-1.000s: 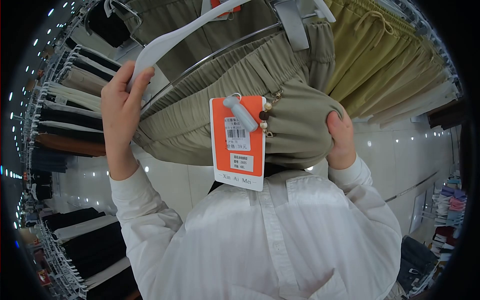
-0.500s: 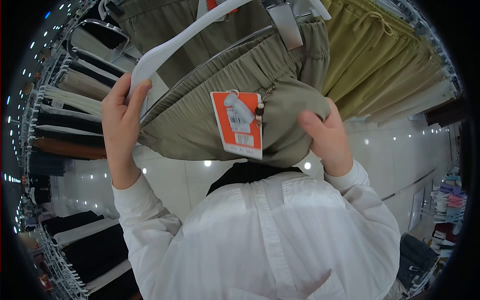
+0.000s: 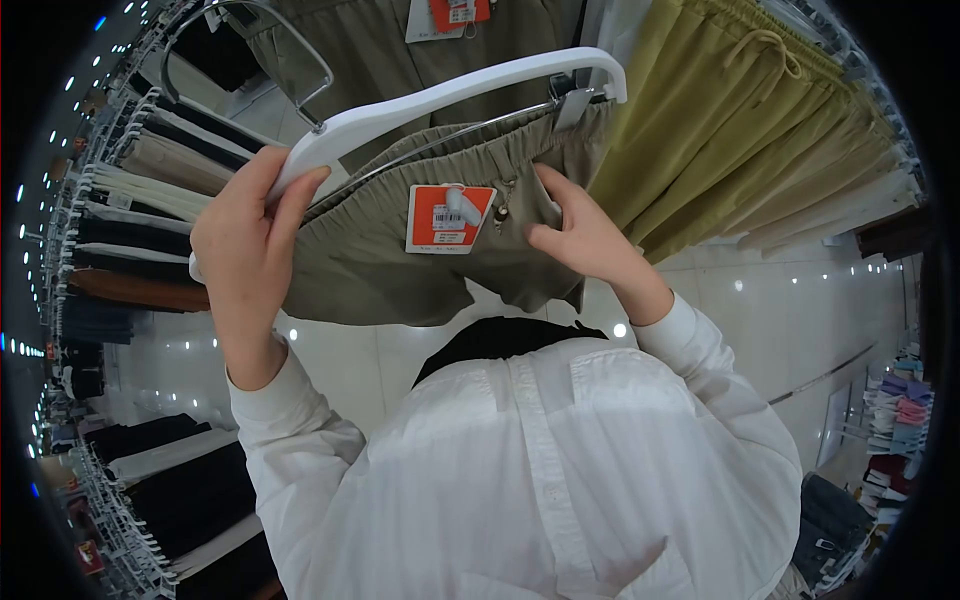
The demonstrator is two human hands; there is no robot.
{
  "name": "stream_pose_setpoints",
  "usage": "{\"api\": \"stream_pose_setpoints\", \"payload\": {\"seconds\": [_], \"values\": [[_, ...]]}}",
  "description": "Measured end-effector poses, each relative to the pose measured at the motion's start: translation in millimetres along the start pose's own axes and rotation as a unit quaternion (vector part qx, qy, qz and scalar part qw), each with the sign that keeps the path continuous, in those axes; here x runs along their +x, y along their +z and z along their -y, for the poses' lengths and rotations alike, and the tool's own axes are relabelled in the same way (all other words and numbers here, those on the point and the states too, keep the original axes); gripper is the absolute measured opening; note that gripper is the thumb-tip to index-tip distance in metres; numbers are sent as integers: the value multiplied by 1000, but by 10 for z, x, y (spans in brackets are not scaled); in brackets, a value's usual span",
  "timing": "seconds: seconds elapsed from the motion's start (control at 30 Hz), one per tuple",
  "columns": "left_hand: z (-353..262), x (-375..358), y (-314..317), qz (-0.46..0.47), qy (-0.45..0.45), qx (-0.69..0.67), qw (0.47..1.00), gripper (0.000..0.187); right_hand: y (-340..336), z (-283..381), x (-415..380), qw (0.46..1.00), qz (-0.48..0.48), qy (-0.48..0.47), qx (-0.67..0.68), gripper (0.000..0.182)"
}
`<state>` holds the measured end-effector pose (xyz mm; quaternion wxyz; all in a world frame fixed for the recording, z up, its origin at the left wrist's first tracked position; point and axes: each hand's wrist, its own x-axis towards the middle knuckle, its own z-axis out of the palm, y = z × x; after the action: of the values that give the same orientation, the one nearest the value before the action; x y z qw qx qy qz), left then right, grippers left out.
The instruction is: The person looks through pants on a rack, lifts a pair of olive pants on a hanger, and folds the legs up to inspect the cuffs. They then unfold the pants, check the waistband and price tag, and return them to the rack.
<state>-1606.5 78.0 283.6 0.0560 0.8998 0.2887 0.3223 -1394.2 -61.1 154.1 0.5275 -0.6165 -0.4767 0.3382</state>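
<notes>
My left hand [image 3: 245, 250] is closed round the left end of a white clip hanger [image 3: 450, 88], thumb and fingers on its arm. Olive-green shorts [image 3: 385, 275] with a gathered elastic waistband hang from it, held near the right end by a metal clip [image 3: 572, 110]. My right hand [image 3: 590, 232] pinches the right side of the shorts just below the waistband; the cloth partly hides its fingertips. An orange and white price tag [image 3: 450, 220] with a grey security tag [image 3: 463, 206] lies against the front, beside a small beaded chain [image 3: 502, 205].
Behind the hanger hang more olive garments [image 3: 375, 60] with an orange tag. Yellow-green drawstring trousers [image 3: 710, 110] hang at the upper right. Racks of trousers [image 3: 150, 240] line the left side, and folded clothes [image 3: 900, 400] sit at the right edge. Pale floor tiles [image 3: 790, 310] lie below.
The hanger and shorts have tilted and moved farther from my body, so the leg openings now show. My right hand has shifted up and left along the side of the shorts.
</notes>
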Motion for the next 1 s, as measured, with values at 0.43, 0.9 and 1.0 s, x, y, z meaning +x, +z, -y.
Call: {"api": "stream_pose_setpoints", "payload": {"seconds": [0.43,0.9,1.0], "values": [[231,156,36,19,-10,12,1000,19,9,158,26,975,58,39,210,28],[558,287,224,27,-39,-126,991,20,-125,439,-107,949,96,25,300,26],[591,302,260,28,-25,-146,989,21,-159,489,-116,953,88,18,290,25]]}}
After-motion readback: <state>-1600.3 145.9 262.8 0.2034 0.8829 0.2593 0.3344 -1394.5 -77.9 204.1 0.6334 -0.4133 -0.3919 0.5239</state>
